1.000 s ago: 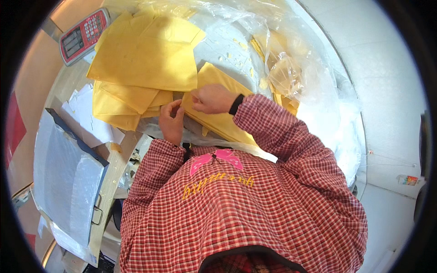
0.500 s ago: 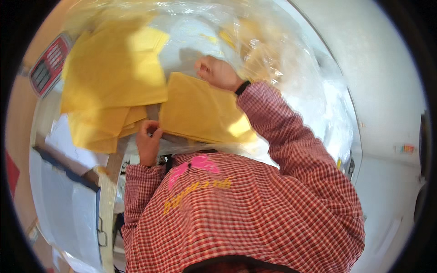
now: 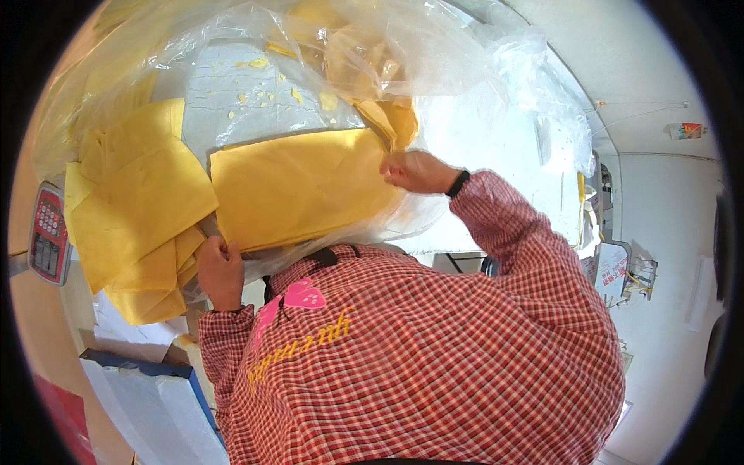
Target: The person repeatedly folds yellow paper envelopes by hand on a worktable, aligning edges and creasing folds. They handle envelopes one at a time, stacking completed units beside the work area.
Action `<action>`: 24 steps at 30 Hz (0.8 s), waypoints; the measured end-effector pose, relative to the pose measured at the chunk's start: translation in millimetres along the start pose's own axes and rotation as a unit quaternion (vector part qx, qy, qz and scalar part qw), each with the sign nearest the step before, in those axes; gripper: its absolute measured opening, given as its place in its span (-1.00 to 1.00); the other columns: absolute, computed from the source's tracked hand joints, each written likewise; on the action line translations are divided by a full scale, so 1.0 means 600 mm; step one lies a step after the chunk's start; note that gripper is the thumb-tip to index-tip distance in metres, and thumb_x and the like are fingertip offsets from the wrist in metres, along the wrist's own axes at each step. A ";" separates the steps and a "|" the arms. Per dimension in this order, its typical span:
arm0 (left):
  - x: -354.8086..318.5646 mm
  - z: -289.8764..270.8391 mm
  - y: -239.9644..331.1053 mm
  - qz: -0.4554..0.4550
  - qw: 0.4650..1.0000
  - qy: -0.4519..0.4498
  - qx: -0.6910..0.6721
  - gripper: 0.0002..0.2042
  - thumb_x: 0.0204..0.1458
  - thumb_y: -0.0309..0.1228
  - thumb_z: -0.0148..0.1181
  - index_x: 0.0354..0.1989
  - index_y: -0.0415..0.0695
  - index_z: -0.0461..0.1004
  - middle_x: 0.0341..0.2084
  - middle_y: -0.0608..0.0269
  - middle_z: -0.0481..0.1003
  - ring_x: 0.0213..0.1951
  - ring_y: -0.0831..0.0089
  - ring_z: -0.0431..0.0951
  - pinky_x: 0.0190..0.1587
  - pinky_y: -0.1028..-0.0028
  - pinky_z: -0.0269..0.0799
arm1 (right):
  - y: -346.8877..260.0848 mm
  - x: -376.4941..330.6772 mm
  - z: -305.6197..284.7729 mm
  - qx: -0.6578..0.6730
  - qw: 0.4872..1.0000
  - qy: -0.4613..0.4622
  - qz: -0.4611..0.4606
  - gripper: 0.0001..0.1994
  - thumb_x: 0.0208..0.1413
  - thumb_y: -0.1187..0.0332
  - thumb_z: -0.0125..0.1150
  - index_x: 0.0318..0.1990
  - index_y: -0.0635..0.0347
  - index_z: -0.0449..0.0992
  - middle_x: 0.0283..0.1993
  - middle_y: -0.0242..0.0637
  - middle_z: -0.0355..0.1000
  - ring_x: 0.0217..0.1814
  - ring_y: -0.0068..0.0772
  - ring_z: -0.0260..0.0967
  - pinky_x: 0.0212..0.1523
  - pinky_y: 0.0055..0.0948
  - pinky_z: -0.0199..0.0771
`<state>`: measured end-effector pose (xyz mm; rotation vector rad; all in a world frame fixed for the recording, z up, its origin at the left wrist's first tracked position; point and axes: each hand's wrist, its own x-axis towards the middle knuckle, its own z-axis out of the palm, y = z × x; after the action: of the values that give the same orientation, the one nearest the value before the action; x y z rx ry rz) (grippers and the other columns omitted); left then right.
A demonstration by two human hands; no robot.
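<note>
A flat stack of yellow sheets (image 3: 302, 186) lies in front of me on the table. At its lower left corner my left hand (image 3: 222, 273) is closed, thumb and forefinger together at the edge; whether a sheet is between them is hidden. My right hand (image 3: 422, 172) is closed at the stack's right edge, its curled fingertips against the yellow; what they hold, if anything, cannot be made out. To the left sits an uneven pile of yellow sheets (image 3: 139, 209), turned at several angles. Just beyond my right hand stands a crumpled yellow piece (image 3: 399, 120).
Clear plastic film (image 3: 434, 46) bunches over the table's far side. Yellow scraps (image 3: 297, 95) litter the pale surface (image 3: 232, 85). A red calculator (image 3: 51, 232) lies at the far left, with white papers (image 3: 128, 329) and a blue-edged box (image 3: 155, 403) nearer me.
My right hand has come down from above the stack to its right edge. The view has shifted, and my left hand stays by the stack's lower left corner.
</note>
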<state>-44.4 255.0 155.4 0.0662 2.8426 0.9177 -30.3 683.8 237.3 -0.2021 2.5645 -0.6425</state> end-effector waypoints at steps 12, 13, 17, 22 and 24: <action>0.015 0.025 -0.013 -0.101 0.978 -0.003 -0.180 -0.76 0.09 -0.33 0.28 -0.46 -0.23 0.44 -0.64 0.37 0.38 -0.56 0.59 0.33 -0.48 0.48 0.26 | 0.002 -0.158 0.144 -0.111 0.990 0.067 -0.056 -0.87 0.03 0.45 0.24 -0.23 0.10 0.56 0.01 -0.27 0.41 -0.01 -0.26 0.39 0.04 -0.28 0.45; 0.019 0.027 -0.030 -0.118 0.968 -0.018 -0.221 -0.76 0.10 -0.34 0.28 -0.47 -0.23 0.43 -0.64 0.39 0.37 -0.57 0.61 0.32 -0.50 0.50 0.24 | -0.003 -0.140 0.142 -0.107 0.986 0.108 -0.065 -0.86 0.03 0.45 0.24 -0.23 0.12 0.55 -0.05 -0.26 0.43 -0.05 -0.24 0.41 0.00 -0.27 0.46; 0.023 0.009 -0.001 -0.196 0.886 -0.095 -0.408 -0.77 0.10 -0.36 0.28 -0.50 -0.19 0.42 -0.65 0.45 0.35 -0.62 0.66 0.26 -0.56 0.56 0.12 | -0.099 -0.054 0.128 -0.040 0.980 0.168 -0.103 -0.81 0.04 0.41 0.25 -0.16 0.14 0.53 -0.21 -0.24 0.44 -0.12 -0.16 0.43 -0.08 -0.25 0.48; 0.037 -0.029 0.015 -0.311 0.816 -0.140 -0.466 -0.82 0.09 -0.37 0.29 -0.43 -0.19 0.46 -0.64 0.43 0.39 -0.60 0.68 0.28 -0.56 0.58 0.14 | -0.228 0.121 0.192 0.030 0.979 0.088 -0.182 -0.64 0.15 0.05 0.19 -0.08 0.13 0.50 -0.13 -0.18 0.43 -0.03 -0.14 0.41 -0.04 -0.26 0.44; 0.042 -0.020 0.015 -0.294 0.802 -0.122 -0.505 -0.84 0.09 -0.38 0.29 -0.40 -0.20 0.49 -0.61 0.44 0.42 -0.57 0.69 0.32 -0.54 0.59 0.18 | -0.258 0.160 0.202 -0.017 0.975 0.096 -0.202 -0.59 0.15 -0.05 0.17 -0.12 0.13 0.52 -0.18 -0.17 0.46 -0.10 -0.10 0.45 -0.11 -0.23 0.46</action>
<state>-71.0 257.7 167.1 -0.7047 1.6179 1.8771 -50.7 474.7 177.2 -0.7198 2.7426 -0.7961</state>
